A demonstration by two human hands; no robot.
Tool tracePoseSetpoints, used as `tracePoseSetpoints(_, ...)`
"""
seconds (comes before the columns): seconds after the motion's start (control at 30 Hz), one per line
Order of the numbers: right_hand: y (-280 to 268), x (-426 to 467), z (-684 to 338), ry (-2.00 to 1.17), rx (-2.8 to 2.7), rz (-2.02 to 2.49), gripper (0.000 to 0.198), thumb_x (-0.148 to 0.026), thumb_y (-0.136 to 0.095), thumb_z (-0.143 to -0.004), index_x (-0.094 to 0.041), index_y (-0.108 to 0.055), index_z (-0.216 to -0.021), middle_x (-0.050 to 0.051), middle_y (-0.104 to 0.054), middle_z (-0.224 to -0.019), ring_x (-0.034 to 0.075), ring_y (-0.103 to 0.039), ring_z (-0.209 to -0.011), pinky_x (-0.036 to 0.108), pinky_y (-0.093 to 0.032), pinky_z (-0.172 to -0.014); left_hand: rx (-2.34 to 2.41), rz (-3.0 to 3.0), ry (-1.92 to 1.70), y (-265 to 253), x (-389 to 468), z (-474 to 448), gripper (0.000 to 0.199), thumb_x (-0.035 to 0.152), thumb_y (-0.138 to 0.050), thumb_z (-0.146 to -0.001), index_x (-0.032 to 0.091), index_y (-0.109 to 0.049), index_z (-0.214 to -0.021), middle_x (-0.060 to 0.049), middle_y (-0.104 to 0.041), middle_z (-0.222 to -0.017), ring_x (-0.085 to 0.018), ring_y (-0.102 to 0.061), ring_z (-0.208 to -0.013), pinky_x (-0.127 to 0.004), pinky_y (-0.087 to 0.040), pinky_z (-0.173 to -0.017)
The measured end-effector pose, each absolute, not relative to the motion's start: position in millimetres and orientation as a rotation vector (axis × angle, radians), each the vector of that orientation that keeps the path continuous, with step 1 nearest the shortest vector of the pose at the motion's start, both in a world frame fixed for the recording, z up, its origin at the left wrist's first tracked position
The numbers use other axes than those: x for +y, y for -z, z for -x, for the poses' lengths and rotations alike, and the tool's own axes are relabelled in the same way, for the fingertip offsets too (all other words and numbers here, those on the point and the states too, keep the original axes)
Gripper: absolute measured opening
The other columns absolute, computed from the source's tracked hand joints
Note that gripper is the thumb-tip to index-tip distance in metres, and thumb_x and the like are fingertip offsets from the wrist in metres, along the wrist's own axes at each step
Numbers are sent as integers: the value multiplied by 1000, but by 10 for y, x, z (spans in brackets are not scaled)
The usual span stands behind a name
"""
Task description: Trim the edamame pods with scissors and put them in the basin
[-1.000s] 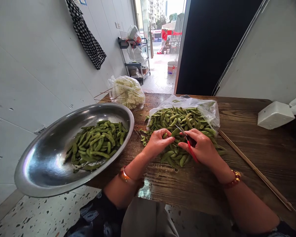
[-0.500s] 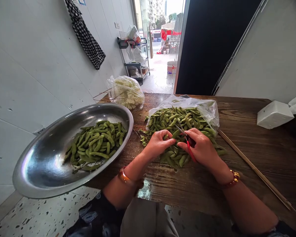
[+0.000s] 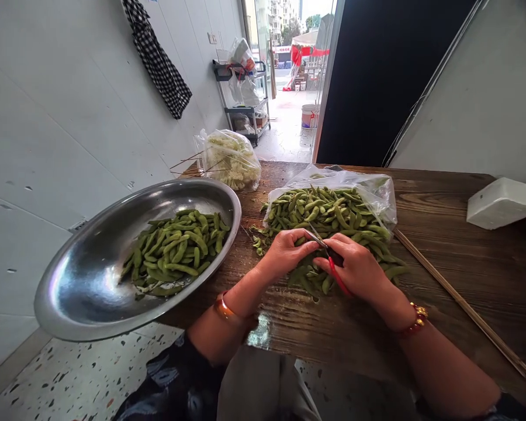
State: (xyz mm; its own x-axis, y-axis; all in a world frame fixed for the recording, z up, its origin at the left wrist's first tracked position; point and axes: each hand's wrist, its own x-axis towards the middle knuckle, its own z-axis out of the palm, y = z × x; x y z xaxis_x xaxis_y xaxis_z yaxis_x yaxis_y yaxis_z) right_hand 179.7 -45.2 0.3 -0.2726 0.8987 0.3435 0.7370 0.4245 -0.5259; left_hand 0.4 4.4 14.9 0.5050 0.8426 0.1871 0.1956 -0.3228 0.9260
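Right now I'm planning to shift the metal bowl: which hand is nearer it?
Left. The left hand is right of the metal bowl, not touching; the right hand is farther right.

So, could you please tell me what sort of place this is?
Probably a small eatery: a big metal basin of green pods, thin sticks on a wooden table, and a doorway facing outdoors.

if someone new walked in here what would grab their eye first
Probably the big steel basin at left, with green pods heaped inside. Then the red-handled scissors in the right hand, blades pointing toward the left hand. Farther back, a checked cloth hangs along the left wall.
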Motion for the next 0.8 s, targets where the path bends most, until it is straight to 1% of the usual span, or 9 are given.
tracePoseSetpoints(0.17,-6,-461,-1801,-374,-2112,1379,21,-38,-58,-87,-21,-63,-99,5,-60,-88,18,-59,-75,30,-48,-70,858,-1800,-822,-142,55,17,27,36,-61,-81,12,-72,-85,-5,-70,-80,-15,-60,-75,-25,-44,-72)
tracePoseSetpoints(0.33,-20,-461,-1785,-378,-2153,1355,16,-36,-58,-87,-20,-61,-88,4,-60,-85,16,-57,-73,29,-46,-67,775,-1649,-780,-133,78,59,28,37,-64,-78,11,-72,-84,-7,-70,-81,-16,-60,-76,-26,-45,-75)
tracePoseSetpoints(0.5,-13,-445,-1786,-393,-2162,1370,20,-40,-59,-86,-20,-61,-85,3,-58,-81,16,-57,-71,28,-46,-66,771,-1581,-769,-79,81,46,29,38,-66,-76,11,-72,-83,-7,-70,-81,-16,-60,-76,-28,-46,-76)
tracePoseSetpoints(0.67,-9,-443,-1775,-390,-2136,1382,24,-44,-61,-84,-20,-62,-91,4,-59,-87,16,-58,-74,29,-47,-69,803,-1589,-788,-54,66,12,30,39,-69,-72,11,-72,-80,-6,-67,-75,-15,-57,-71,-25,-44,-69)
tracePoseSetpoints(0.8,-1,-441,-1773,-410,-2123,1360,23,-42,-58,-87,-20,-63,-88,3,-59,-84,16,-57,-72,29,-47,-68,839,-1516,-761,-87,44,4,32,41,-70,-70,10,-71,-78,-2,-62,-65,-10,-50,-59,-21,-38,-57)
